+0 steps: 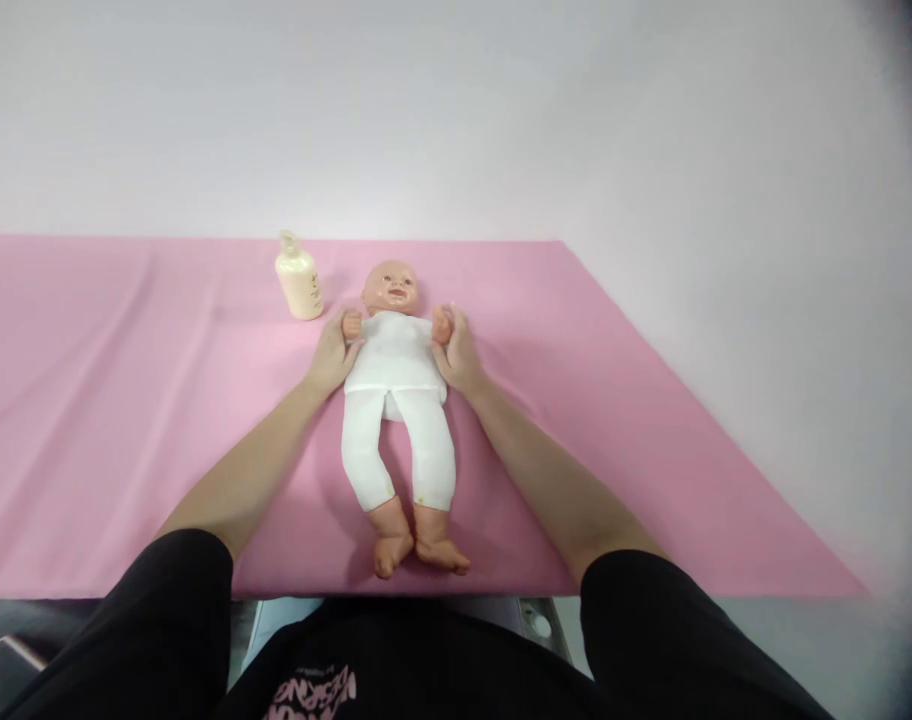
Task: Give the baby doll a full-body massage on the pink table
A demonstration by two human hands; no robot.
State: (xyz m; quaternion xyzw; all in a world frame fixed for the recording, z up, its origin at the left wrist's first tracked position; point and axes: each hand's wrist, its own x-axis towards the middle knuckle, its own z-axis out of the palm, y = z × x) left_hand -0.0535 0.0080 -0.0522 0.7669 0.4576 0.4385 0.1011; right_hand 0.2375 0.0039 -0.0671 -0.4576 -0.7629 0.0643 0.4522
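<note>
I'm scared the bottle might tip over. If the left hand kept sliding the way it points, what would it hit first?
Probably the cream plastic pump bottle; the left hand points up toward it, though depth is unclear.

Both bare forearms run from the lower corners of the frame toward its centre, converging as they go, black short sleeves at the bottom edge. The left hand [332, 355] sits just left of centre, fingers curled in a grip. The right hand [456, 352] mirrors it just right of centre, fingers likewise closed.
</note>
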